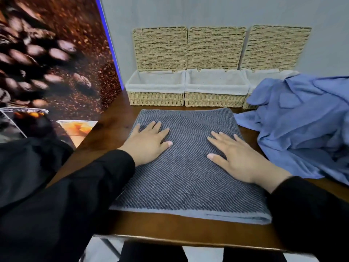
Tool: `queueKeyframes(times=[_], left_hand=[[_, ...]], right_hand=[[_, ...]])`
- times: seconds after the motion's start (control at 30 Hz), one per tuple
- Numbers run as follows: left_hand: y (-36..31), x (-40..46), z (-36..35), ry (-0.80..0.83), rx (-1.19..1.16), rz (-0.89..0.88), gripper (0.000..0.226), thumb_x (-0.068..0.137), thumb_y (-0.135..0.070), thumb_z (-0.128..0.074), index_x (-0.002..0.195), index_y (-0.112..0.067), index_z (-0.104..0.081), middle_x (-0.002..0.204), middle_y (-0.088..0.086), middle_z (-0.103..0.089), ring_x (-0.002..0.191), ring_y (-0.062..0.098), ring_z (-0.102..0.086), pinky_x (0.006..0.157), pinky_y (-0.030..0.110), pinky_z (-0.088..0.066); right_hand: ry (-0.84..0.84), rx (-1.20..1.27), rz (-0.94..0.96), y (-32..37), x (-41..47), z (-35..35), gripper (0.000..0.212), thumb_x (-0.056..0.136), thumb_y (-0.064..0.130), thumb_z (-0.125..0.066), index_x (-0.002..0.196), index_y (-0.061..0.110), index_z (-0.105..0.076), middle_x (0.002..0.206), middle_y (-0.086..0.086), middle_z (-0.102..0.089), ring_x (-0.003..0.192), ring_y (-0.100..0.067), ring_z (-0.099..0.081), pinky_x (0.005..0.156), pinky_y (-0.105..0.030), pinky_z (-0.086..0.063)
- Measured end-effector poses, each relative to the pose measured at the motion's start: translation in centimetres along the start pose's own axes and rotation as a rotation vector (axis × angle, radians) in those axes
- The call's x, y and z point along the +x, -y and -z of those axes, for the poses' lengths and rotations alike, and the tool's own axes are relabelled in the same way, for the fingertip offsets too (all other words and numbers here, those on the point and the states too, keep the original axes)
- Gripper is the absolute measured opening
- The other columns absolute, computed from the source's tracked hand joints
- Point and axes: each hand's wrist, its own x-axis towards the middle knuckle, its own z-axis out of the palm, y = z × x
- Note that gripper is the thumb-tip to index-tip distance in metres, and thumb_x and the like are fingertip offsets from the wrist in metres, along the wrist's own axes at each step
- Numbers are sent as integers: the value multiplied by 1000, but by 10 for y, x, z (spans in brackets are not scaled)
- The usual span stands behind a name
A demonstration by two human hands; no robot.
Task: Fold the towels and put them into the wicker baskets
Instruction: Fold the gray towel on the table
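Observation:
A grey striped towel lies folded flat on the dark wooden table, in front of me. My left hand rests flat on its left part with fingers spread. My right hand presses flat on its right part, fingers straight. Three wicker baskets with white liners stand in a row at the back: the left basket, the middle basket, and the right basket, which is mostly hidden. A heap of crumpled blue towels lies at the right and covers part of that basket.
The baskets' wicker lids stand open against the grey wall. A wall picture of coffee beans runs along the left side. The table's front edge is close to my body.

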Motion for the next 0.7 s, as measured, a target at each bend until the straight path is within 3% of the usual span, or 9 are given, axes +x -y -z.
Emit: queueKeyframes(times=[0.07,0.13,0.17,0.2,0.27,0.37,0.47,0.6,0.7], left_hand=[[-21,-16,11,-131,-11,-62,60,104,-55,-34,158,-32,-23,168,-1,-12,155,16,-10,125,49,-10],[-50,-44,17,-251,-186,-166,44,103,-49,-44,144,-34,-44,160,-7,-36,145,11,-35,121,41,-27],[-62,-58,16,-278,-281,-199,33,102,-45,-47,133,-35,-52,152,-10,-48,136,10,-46,117,38,-34],[-70,-71,11,-280,-338,-229,25,102,-41,-50,124,-34,-55,146,-13,-53,131,9,-49,113,37,-37],[-78,-88,-6,-227,-337,-300,20,102,-39,-49,120,-33,-57,151,-15,-46,139,4,-38,118,34,-28],[-72,-97,-23,-170,-310,-354,37,102,-54,-41,132,-36,-55,162,-18,-27,149,-5,-12,125,30,-7],[-69,-103,-27,-217,-222,-444,58,96,-71,-37,137,-34,-58,160,-14,-33,149,3,-21,123,36,-16],[-73,-109,-26,-232,-85,-477,66,91,-78,-39,138,-35,-56,151,-11,-42,139,11,-34,115,37,-27],[-73,-114,-27,-262,-95,-400,57,94,-70,-40,138,-38,-55,145,-11,-44,132,12,-39,110,37,-32]], right_hand=[[-118,87,63,10,-12,8,61,100,62,-33,156,38,-32,162,19,-28,150,-1,-20,124,-41,-22],[-224,217,204,28,-30,15,41,101,55,-44,135,35,-58,130,20,-56,120,-2,-53,99,-36,-47],[-209,251,274,37,-39,15,33,102,53,-47,124,35,-63,114,21,-58,104,-4,-58,88,-33,-50],[-158,254,328,44,-49,13,29,102,54,-49,118,35,-65,106,20,-56,97,-6,-58,83,-32,-50],[-52,216,391,50,-63,4,30,100,59,-50,116,38,-64,104,22,-52,99,-5,-52,89,-30,-44],[42,168,353,47,-75,0,47,90,75,-52,125,46,-60,113,27,-43,111,-2,-43,102,-25,-31],[60,106,316,48,-81,0,56,85,81,-50,129,47,-57,116,29,-38,116,1,-39,103,-23,-27],[-98,-10,299,63,-85,-6,34,95,59,-48,119,40,-64,109,24,-45,102,-2,-46,87,-25,-40],[-223,-104,260,73,-84,-10,23,84,32,-57,105,31,-67,100,17,-54,89,-9,-53,73,-29,-51]])
